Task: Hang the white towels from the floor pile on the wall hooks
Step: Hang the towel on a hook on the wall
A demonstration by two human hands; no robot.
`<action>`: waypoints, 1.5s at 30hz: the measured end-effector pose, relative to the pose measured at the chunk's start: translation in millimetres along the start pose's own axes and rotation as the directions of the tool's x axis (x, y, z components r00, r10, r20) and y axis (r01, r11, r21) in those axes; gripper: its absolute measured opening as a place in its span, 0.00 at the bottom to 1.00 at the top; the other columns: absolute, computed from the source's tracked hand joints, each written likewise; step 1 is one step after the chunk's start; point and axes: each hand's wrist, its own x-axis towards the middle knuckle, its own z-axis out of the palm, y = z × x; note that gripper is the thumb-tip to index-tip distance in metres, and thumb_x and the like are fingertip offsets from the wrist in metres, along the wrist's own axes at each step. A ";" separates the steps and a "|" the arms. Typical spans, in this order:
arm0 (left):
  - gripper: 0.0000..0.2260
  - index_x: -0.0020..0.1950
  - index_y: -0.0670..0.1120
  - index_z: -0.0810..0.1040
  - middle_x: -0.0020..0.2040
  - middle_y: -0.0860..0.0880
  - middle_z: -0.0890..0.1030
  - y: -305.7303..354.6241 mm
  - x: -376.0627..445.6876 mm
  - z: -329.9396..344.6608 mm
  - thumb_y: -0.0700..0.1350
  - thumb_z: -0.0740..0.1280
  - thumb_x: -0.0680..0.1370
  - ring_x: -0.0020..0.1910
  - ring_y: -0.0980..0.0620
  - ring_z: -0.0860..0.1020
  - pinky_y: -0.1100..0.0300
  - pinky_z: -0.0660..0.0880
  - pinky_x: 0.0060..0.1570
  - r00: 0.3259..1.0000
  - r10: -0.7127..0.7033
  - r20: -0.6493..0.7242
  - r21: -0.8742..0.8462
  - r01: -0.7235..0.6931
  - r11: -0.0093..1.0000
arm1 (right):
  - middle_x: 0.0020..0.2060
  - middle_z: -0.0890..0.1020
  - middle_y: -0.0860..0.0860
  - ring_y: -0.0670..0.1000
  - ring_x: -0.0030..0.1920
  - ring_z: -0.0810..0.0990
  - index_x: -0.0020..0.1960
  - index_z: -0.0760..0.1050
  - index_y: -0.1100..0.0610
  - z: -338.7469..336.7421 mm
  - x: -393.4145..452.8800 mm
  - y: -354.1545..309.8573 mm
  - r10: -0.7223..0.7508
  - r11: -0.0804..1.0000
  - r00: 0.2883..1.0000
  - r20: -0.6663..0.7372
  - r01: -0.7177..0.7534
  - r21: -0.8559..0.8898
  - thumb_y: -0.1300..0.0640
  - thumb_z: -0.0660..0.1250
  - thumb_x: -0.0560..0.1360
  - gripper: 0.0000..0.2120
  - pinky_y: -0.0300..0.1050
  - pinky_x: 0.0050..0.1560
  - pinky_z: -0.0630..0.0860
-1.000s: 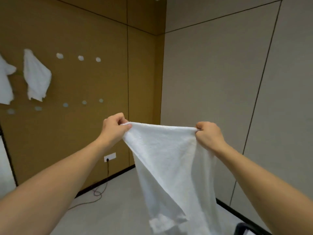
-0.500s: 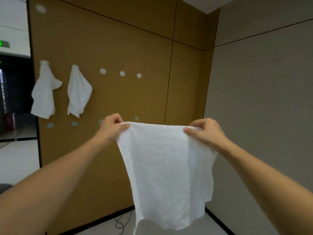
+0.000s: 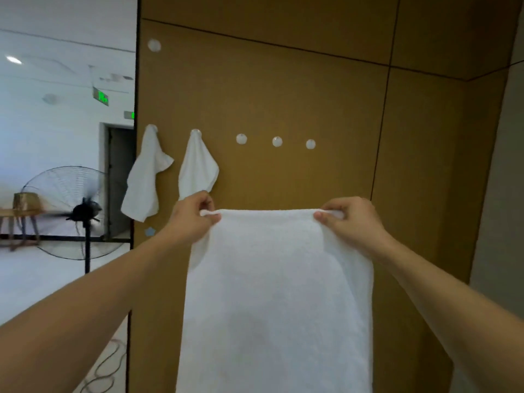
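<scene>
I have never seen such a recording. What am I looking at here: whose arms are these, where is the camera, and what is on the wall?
There is no robot. A person wears a camera on the head, so you see their own two arms from above. The left hand and the right hand each pinch a top corner of a white towel, holding it spread before a brown wall. Two towels hang on hooks already: one at the wall's left edge, another beside it. Right of them are three bare hooks. A standing fan is behind, at left.

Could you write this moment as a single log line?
stage: carrying | left hand, right hand: pinch top corners of white terry towel | brown wall: two towels hung, next round white hook free
</scene>
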 end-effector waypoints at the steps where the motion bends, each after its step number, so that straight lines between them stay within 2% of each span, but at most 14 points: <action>1: 0.09 0.40 0.49 0.73 0.41 0.48 0.79 -1.3 16.3 5.9 0.42 0.72 0.74 0.41 0.48 0.77 0.56 0.73 0.39 1.000 0.004 -0.023 0.025 -0.003 1.000 | 0.49 0.82 0.42 0.47 0.52 0.78 0.52 0.83 0.47 7.2 19.7 9.6 -0.018 1.000 1.000 0.003 0.018 -0.007 0.41 0.69 0.74 0.13 0.49 0.52 0.76; 7: 0.21 0.34 0.57 0.82 0.51 0.53 0.83 -4.7 115.4 39.5 0.31 0.63 0.74 0.52 0.53 0.79 0.55 0.77 0.56 0.993 0.115 0.000 0.322 -0.108 0.941 | 0.53 0.84 0.49 0.53 0.56 0.80 0.55 0.83 0.55 53.0 142.0 61.0 -0.098 0.993 0.995 -0.033 0.099 0.058 0.44 0.69 0.75 0.17 0.48 0.57 0.75; 10: 0.22 0.44 0.62 0.82 0.58 0.55 0.80 -10.6 157.5 57.2 0.33 0.63 0.74 0.55 0.52 0.77 0.58 0.74 0.55 0.973 0.213 0.088 0.601 -0.222 0.768 | 0.49 0.85 0.51 0.55 0.51 0.81 0.52 0.83 0.57 81.2 191.7 78.7 -0.177 0.984 0.982 -0.063 0.177 -0.008 0.43 0.67 0.76 0.18 0.45 0.50 0.74; 14: 0.23 0.59 0.57 0.81 0.60 0.52 0.76 -29.5 216.4 74.4 0.33 0.65 0.72 0.55 0.48 0.76 0.59 0.70 0.46 0.945 0.322 0.062 0.752 -0.257 0.607 | 0.48 0.86 0.50 0.54 0.50 0.83 0.55 0.83 0.53 113.0 250.5 97.8 -0.356 0.934 0.926 -0.124 0.347 -0.083 0.44 0.65 0.78 0.15 0.44 0.51 0.75; 17: 0.27 0.64 0.54 0.78 0.58 0.50 0.74 -54.2 261.2 82.2 0.32 0.66 0.69 0.52 0.48 0.74 0.57 0.74 0.42 0.894 0.422 0.151 0.799 -0.362 0.481 | 0.39 0.85 0.50 0.52 0.36 0.83 0.60 0.82 0.50 135.8 289.4 109.2 -0.649 0.760 0.726 -0.227 0.608 -0.229 0.55 0.67 0.78 0.12 0.40 0.37 0.74; 19: 0.29 0.67 0.55 0.75 0.57 0.50 0.72 -74.2 292.5 85.5 0.32 0.67 0.70 0.52 0.48 0.74 0.53 0.77 0.43 0.877 0.440 0.192 0.811 -0.394 0.432 | 0.28 0.80 0.51 0.53 0.25 0.76 0.53 0.85 0.54 152.5 318.1 118.9 -0.822 0.567 0.535 -0.194 0.738 -0.366 0.61 0.69 0.74 0.10 0.40 0.26 0.70; 20: 0.29 0.68 0.56 0.74 0.56 0.50 0.72 -84.8 308.2 87.9 0.33 0.66 0.71 0.52 0.48 0.73 0.54 0.76 0.42 0.872 0.446 0.203 0.819 -0.401 0.411 | 0.25 0.77 0.52 0.54 0.23 0.74 0.51 0.86 0.55 160.9 334.4 123.2 -0.856 0.507 0.496 -0.147 0.751 -0.422 0.62 0.72 0.72 0.10 0.40 0.24 0.69; 22: 0.27 0.68 0.55 0.75 0.54 0.49 0.71 -106.5 339.3 96.0 0.34 0.63 0.72 0.48 0.50 0.71 0.60 0.69 0.37 0.848 0.477 0.231 0.830 -0.427 0.359 | 0.25 0.74 0.52 0.55 0.23 0.73 0.53 0.85 0.53 179.3 369.4 129.1 -0.838 0.476 0.546 -0.024 0.708 -0.521 0.61 0.75 0.70 0.12 0.39 0.24 0.65; 25: 0.26 0.68 0.51 0.75 0.52 0.47 0.70 -134.3 391.4 106.9 0.40 0.51 0.73 0.44 0.51 0.67 0.58 0.67 0.36 0.814 0.522 0.254 0.833 -0.458 0.310 | 0.32 0.73 0.50 0.54 0.32 0.74 0.67 0.73 0.47 213.6 425.6 131.1 -0.705 0.395 0.692 0.157 0.566 -0.724 0.52 0.59 0.80 0.16 0.42 0.30 0.62; 29: 0.29 0.69 0.52 0.72 0.55 0.46 0.69 -159.2 476.5 104.7 0.46 0.45 0.71 0.49 0.45 0.70 0.50 0.74 0.43 0.824 0.531 0.198 0.858 -0.407 0.314 | 0.41 0.81 0.53 0.56 0.39 0.80 0.70 0.70 0.46 247.9 502.2 125.3 -0.708 0.445 0.704 0.062 0.512 -0.734 0.41 0.50 0.82 0.22 0.44 0.35 0.71; 35: 0.22 0.69 0.51 0.72 0.54 0.44 0.70 -186.4 579.1 105.1 0.42 0.58 0.75 0.48 0.45 0.71 0.54 0.68 0.42 0.840 0.543 0.020 0.889 -0.264 0.374 | 0.47 0.83 0.55 0.58 0.48 0.81 0.66 0.73 0.48 291.0 615.6 95.2 -0.636 0.590 0.769 -0.061 0.433 -0.682 0.41 0.53 0.81 0.20 0.49 0.48 0.77; 39: 0.18 0.66 0.47 0.72 0.53 0.44 0.71 -199.5 607.0 123.9 0.41 0.61 0.77 0.47 0.45 0.72 0.50 0.72 0.44 0.865 0.479 -0.151 0.788 -0.187 0.586 | 0.57 0.83 0.50 0.54 0.56 0.80 0.67 0.74 0.46 316.1 651.8 90.8 -0.514 0.802 0.834 -0.199 0.386 -0.456 0.42 0.57 0.80 0.19 0.50 0.57 0.74; 41: 0.17 0.66 0.45 0.71 0.53 0.44 0.73 -208.5 607.8 140.4 0.42 0.59 0.77 0.44 0.48 0.70 0.52 0.68 0.41 0.852 0.481 -0.208 0.755 -0.172 0.632 | 0.58 0.82 0.45 0.51 0.57 0.80 0.64 0.76 0.44 331.6 650.1 98.1 -0.441 0.892 0.849 -0.291 0.380 -0.244 0.43 0.59 0.78 0.17 0.46 0.54 0.74; 45: 0.17 0.63 0.40 0.75 0.55 0.41 0.75 -227.2 593.5 171.1 0.38 0.61 0.75 0.47 0.43 0.74 0.55 0.68 0.43 0.837 0.488 -0.248 0.688 -0.203 0.697 | 0.52 0.83 0.39 0.42 0.50 0.80 0.56 0.80 0.44 369.6 623.5 120.9 -0.354 0.912 0.877 -0.324 0.400 0.087 0.48 0.64 0.76 0.11 0.35 0.47 0.73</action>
